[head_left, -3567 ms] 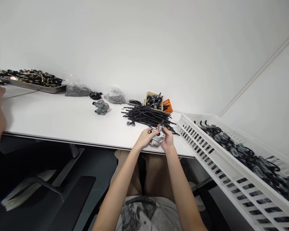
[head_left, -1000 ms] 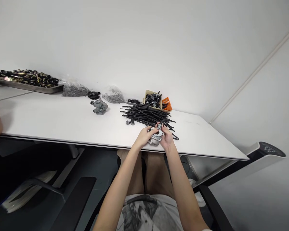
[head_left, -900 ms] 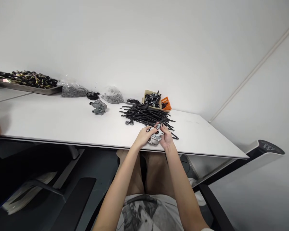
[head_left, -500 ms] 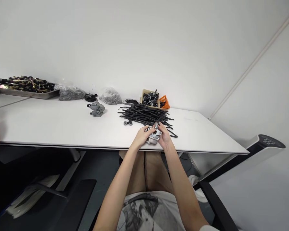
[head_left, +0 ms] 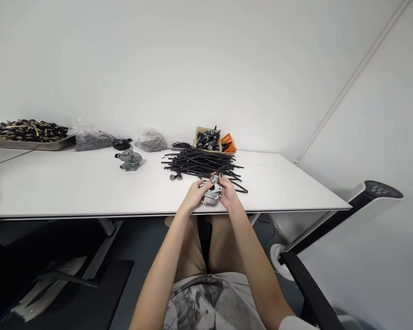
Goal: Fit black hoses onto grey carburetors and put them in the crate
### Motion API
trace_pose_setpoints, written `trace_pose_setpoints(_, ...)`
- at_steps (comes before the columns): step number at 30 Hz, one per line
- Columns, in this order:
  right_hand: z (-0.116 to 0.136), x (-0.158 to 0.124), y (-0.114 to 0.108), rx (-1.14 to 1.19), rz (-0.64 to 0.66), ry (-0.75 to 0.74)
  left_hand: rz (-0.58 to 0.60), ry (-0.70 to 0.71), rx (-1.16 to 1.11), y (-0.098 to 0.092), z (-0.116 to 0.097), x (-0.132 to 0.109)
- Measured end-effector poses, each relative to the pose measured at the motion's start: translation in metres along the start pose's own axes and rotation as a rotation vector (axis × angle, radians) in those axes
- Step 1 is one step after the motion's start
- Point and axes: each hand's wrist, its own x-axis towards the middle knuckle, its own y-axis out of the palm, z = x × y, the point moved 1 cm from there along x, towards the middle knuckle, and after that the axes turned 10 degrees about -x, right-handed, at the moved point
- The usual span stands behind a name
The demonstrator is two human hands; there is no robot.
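Both my hands grip a small grey metal carburetor (head_left: 211, 196) at the near edge of the white table (head_left: 89, 192). My left hand (head_left: 194, 194) is closed round its left side. My right hand (head_left: 228, 192) is closed on its right side, fingers pinching a short black hose (head_left: 219, 172) at the part's top. Just behind them lies a pile of black hoses (head_left: 201, 163). A second grey carburetor (head_left: 129, 160) sits alone farther left on the table.
Along the wall stand a cardboard box of black parts (head_left: 208, 138), an orange bin (head_left: 228, 142), two clear bags of small parts (head_left: 150, 140) and a metal tray of parts (head_left: 25, 134). A black-and-white chair armrest (head_left: 344, 213) is at my right.
The view has swung left and up, so the table sits lower in frame. The white slotted crate at right and the other person's hand at left have left the view. My hands keep hold of the carburetor.
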Motion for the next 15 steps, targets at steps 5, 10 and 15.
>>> trace_pose_setpoints(5,-0.0012,0.0009,0.003,0.04,0.005,-0.013,-0.014,0.002,0.041,0.0003,-0.0002,0.0011)
trace_pose_setpoints(10,0.002,-0.0021,0.0025,0.073,0.026,0.079,-0.003,-0.012,0.021,-0.0002,-0.0001,0.0013)
trace_pose_setpoints(15,0.0029,-0.0032,0.0023,0.074,0.014,0.047,-0.008,0.001,0.03,-0.0004,-0.0001,0.001)
